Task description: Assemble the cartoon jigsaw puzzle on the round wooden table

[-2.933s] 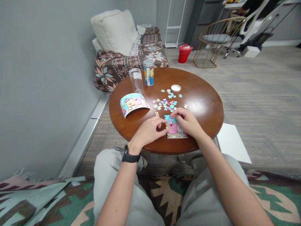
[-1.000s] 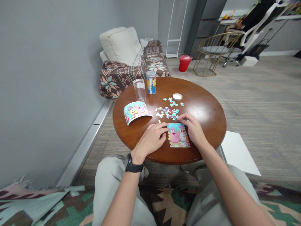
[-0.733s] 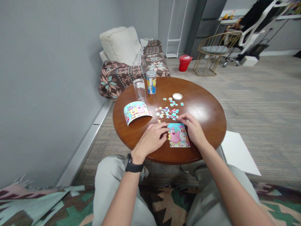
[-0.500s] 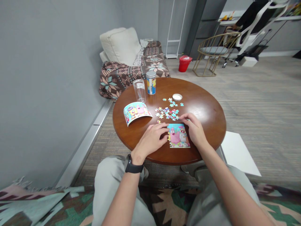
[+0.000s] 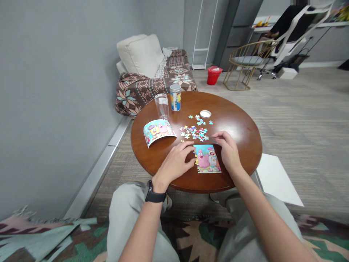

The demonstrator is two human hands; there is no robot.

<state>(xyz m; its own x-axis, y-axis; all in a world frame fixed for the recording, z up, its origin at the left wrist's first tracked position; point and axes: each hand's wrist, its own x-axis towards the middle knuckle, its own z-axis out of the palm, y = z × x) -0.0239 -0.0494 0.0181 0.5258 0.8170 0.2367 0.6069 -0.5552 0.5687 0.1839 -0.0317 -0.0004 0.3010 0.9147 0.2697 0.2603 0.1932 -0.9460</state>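
Wall side: here we have a plump cream fabric cushion (image 5: 141,54) propped on a low seat draped in brown patterned cloth (image 5: 177,69).
Back: we spot a slim white rack (image 5: 199,67) beside a dark grey cabinet (image 5: 240,35).
Floor: our red plastic bin (image 5: 213,77) stands near a gold wire-framed chair (image 5: 247,61).
Far right: we catch a white-framed black office chair (image 5: 304,24).

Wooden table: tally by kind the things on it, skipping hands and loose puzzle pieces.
Containers, namely a clear tumbler-shaped one and a printed canister: 2
Loose round lid: 1
Curved picture sheet: 1
Joined puzzle section: 1
Total: 5
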